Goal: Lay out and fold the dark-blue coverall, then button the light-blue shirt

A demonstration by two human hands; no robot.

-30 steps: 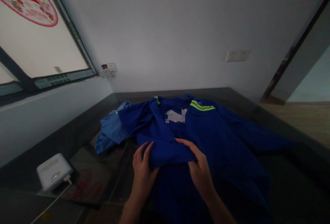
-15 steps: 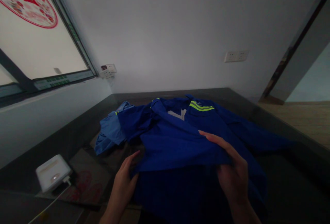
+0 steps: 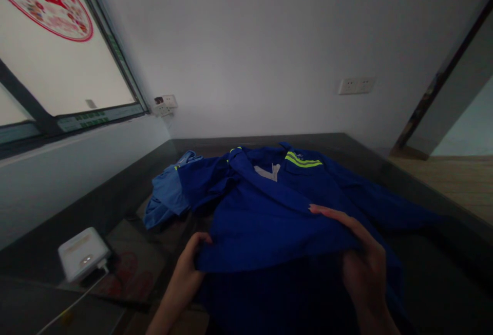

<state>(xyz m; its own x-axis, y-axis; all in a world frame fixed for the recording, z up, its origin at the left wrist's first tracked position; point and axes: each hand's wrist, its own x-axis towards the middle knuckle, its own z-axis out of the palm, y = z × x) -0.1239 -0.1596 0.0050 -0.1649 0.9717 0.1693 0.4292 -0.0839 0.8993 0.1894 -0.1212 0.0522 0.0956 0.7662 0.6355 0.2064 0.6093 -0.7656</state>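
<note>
A dark blue work jacket (image 3: 269,222) with yellow-green stripes on its chest lies spread on the dark table, collar toward the wall. Its near front edge is lifted between my hands. My left hand (image 3: 188,268) pinches the left corner of that edge, fingers curled over the cloth. On the other side my right hand (image 3: 364,253) grips the cloth, with its index finger stretched over the top and the thumb hidden underneath. One sleeve is bunched at the left; the other stretches out to the right.
Lighter blue folded clothing (image 3: 167,191) lies beside the bunched sleeve. A white box-shaped device (image 3: 83,254) with a plugged-in cable (image 3: 73,304) sits on the left of the dark table (image 3: 370,160). Wall sockets (image 3: 356,86) and a window (image 3: 42,68) are beyond.
My left fingers have closed over the jacket's corner. My right hand has shifted a little right and nearer me, and the edge between my hands is drawn wider.
</note>
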